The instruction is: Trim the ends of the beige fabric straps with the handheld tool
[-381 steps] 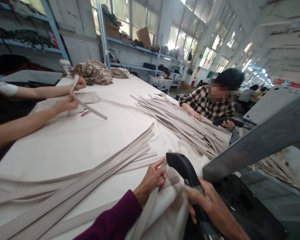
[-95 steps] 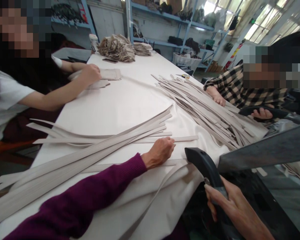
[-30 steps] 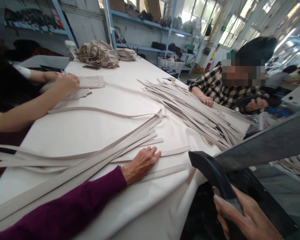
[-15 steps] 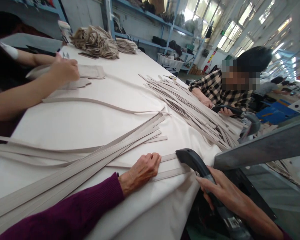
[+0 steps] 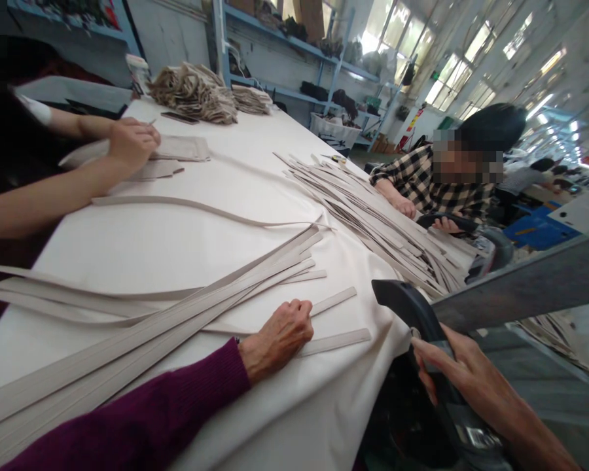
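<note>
My left hand (image 5: 281,335), in a purple sleeve, rests on the cloth-covered table with its fingers curled down on a beige fabric strip (image 5: 334,301). That strip's end pokes out to the right of my knuckles. Just below it, another beige strip (image 5: 341,341) runs out from under the hand. Farther right, my right hand (image 5: 454,366) is wrapped round a black curved tool that looks like a vacuum hose handle (image 5: 407,297). Its flat tip stands apart from the strip ends. To the left, a bundle of long beige strips (image 5: 186,307) lies slantwise across the table.
A second heap of strips (image 5: 368,209) lies across the table, before a co-worker in a checked shirt (image 5: 412,180) holding a similar black handle. At left, another person's hands (image 5: 132,144) work over fabric pieces. A grey metal beam (image 5: 530,278) crosses on the right.
My right hand has drawn the black handle to the right, off the strip ends, which now show fully. My left hand has stayed nearly in place. The view has shifted slightly.
</note>
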Tool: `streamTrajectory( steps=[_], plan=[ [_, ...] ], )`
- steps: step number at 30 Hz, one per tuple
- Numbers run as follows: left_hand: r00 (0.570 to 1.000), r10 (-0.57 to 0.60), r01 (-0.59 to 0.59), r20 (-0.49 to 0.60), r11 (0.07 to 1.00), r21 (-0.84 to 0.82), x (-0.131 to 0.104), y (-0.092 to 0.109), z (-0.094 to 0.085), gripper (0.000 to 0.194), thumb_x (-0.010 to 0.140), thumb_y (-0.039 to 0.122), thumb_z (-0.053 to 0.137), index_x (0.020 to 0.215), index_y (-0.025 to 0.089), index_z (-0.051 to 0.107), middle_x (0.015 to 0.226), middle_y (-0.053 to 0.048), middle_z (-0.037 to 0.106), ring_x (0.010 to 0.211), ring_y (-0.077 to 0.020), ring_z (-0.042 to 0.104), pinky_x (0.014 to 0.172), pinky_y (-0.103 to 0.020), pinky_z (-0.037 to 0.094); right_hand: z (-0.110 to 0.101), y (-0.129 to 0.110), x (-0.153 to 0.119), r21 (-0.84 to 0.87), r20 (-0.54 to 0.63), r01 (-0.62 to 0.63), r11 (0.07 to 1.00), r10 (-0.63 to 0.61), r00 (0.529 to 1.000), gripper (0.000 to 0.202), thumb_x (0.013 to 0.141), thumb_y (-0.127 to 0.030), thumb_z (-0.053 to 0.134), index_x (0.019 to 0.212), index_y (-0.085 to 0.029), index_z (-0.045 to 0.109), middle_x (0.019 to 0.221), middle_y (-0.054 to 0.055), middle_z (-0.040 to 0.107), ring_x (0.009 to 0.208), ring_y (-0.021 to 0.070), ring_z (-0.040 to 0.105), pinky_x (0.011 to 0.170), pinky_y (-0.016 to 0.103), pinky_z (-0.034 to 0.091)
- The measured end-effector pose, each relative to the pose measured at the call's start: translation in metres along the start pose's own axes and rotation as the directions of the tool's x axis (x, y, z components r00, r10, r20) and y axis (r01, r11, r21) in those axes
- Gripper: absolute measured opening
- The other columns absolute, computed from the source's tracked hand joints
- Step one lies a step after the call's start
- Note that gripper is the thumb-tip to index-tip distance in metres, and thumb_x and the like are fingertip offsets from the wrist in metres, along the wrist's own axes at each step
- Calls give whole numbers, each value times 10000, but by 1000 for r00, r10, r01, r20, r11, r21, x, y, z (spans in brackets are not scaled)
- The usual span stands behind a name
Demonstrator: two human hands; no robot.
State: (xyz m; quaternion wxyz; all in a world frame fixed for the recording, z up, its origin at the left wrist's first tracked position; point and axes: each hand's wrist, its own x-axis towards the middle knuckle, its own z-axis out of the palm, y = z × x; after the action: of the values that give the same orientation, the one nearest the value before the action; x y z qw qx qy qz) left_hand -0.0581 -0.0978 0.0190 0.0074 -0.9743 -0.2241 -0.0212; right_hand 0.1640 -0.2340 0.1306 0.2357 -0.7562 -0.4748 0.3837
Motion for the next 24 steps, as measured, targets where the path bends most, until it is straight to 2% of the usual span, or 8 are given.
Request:
streamTrajectory(
  steps=[3,5,7,9,10,12,15,24],
  plan=[
    [995,-91,77,-47,966,-246,11,0,-7,232,741,20,371,884,93,539,893,-118,517,757,-190,502,615,-311,415,6,7,-6,54,29,-21,998,19,999,233,823,-397,449,696,-203,426,498,-52,503,411,120,506,419,229,426],
    [980,-198,172,17,804,-569,16,-2,-13,201,715,47,389,833,110,539,826,-89,538,671,-151,507,578,-272,406,7,8,-9,99,34,-25,995,22,999,254,821,-424,448,700,-201,426,504,-55,483,415,114,492,417,228,430],
    [945,-256,296,202,413,-861,17,-5,-18,156,727,113,388,796,125,528,656,-33,511,532,-107,469,492,-230,372,8,7,-11,119,32,-26,993,22,999,286,823,-460,435,707,-198,430,498,-52,478,420,114,488,425,230,434],
    [893,-229,388,388,-49,-920,17,-7,-21,151,740,182,397,821,129,512,515,25,428,416,-75,388,412,-196,305,8,5,-12,127,32,-26,992,22,999,320,825,-493,413,710,-195,433,490,-45,488,424,117,491,433,232,438],
    [867,-212,405,450,-224,-886,16,-6,-21,151,732,203,420,831,128,505,481,44,398,383,-63,353,388,-183,272,9,4,-11,136,37,-26,990,21,999,330,823,-504,409,711,-194,434,490,-42,493,422,116,491,430,231,437],
    [830,-216,397,514,-418,-817,16,-4,-19,134,682,202,487,789,123,501,450,58,383,350,-49,332,366,-170,233,11,4,-8,166,59,-25,986,15,998,334,816,-509,422,706,-194,430,486,-43,493,414,112,486,421,226,432],
    [813,-225,390,537,-474,-789,14,2,-17,88,648,184,500,706,117,501,400,30,420,327,-69,375,348,-177,245,18,3,0,220,102,-21,975,-2,995,334,807,-503,450,687,-192,425,475,-49,488,403,108,486,413,224,432],
    [839,-281,334,467,-412,-848,10,12,-6,164,666,180,444,797,109,513,411,40,416,315,-96,427,314,-172,270,38,-6,27,268,198,-46,962,-9,980,337,811,-498,451,715,-175,450,472,-48,503,380,101,489,379,213,416]
  ],
)
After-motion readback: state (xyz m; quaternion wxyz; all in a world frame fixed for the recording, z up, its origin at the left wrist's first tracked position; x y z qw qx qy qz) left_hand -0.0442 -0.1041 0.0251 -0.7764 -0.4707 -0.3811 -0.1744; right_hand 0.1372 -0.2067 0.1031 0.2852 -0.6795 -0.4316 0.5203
